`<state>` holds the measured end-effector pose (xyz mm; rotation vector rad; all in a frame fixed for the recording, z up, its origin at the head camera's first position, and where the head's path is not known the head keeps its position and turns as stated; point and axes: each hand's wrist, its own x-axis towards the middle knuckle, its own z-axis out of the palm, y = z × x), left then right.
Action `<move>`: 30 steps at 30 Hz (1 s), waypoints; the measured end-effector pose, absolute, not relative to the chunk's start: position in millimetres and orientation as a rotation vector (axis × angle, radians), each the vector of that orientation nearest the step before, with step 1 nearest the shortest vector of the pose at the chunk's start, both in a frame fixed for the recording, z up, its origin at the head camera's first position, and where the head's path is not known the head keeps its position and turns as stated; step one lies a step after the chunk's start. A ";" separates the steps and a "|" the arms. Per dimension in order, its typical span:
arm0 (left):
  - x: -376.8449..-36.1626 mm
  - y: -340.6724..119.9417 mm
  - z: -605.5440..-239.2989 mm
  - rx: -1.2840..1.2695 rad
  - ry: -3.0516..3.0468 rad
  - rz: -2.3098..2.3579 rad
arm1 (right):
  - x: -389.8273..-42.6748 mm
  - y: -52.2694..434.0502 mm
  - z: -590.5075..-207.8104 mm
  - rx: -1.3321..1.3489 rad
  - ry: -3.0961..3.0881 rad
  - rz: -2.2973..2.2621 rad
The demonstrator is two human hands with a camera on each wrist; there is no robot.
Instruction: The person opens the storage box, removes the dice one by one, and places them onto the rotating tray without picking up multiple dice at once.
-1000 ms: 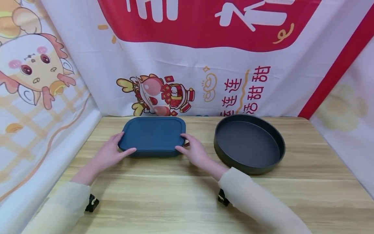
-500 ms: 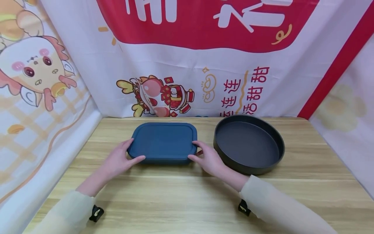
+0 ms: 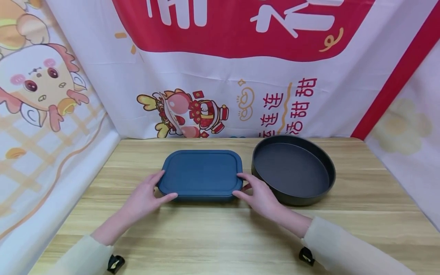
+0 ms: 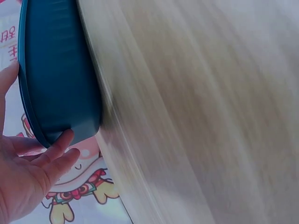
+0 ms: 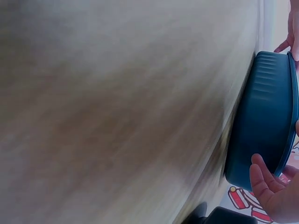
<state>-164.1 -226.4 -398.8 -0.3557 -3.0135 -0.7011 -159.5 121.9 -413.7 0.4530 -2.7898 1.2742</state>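
blue lidded container [image 3: 202,175] at table [image 3: 220,236] centre, gripped at 9 o'clock by left hand [image 3: 146,198], at 3 o'clock by right hand [image 3: 259,196], fingers curled on rim. dark round pan [image 3: 293,169] just beside at 3 o'clock: risk of knuckle knock or rim clash if slid rightward

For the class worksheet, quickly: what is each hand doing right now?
Left hand: grips the left end of the blue lidded container.
Right hand: grips its right end, beside the round dark baking pan.
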 end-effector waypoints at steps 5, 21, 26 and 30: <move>-158.9 -222.6 -399.3 -0.371 -3.002 -0.716 | -152.4 128.0 -413.8 0.455 -2.802 1.276; -158.8 -219.4 -400.8 -0.372 -3.021 -0.708 | -142.6 132.8 -417.5 0.448 -2.774 1.163; -157.5 -216.3 -401.7 -0.410 -2.993 -0.682 | -138.1 135.3 -416.9 0.423 -2.775 1.148; -156.0 -214.5 -401.2 -0.415 -2.991 -0.655 | -136.1 137.3 -416.2 0.411 -2.772 1.163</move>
